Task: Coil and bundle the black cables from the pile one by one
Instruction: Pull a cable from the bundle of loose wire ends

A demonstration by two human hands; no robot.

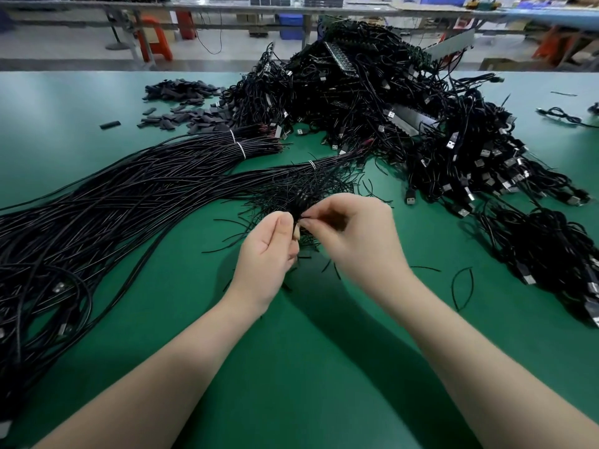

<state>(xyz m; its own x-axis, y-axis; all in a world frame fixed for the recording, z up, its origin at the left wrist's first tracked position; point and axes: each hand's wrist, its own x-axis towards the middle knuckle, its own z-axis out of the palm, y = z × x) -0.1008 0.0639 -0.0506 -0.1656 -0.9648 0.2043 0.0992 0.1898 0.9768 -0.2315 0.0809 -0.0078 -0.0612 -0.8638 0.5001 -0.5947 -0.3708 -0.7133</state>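
A big green table (pixel 308 367) is filling most of the picture. Long black cables (pixel 107 202) are lying across its left side. A tall pile of cables (pixel 382 105) is sitting at the upper middle. Small black sleeves (pixel 181 105) are lying at the upper left. Thin black ties (pixel 291 189) are lying in the middle.

I am viewing a green work table (pixel 308 367). Beyond it, a long grey bench (pixel 227 6) is spanning the room, orange stools (pixel 155 37) standing on grey floor (pixel 64 50).
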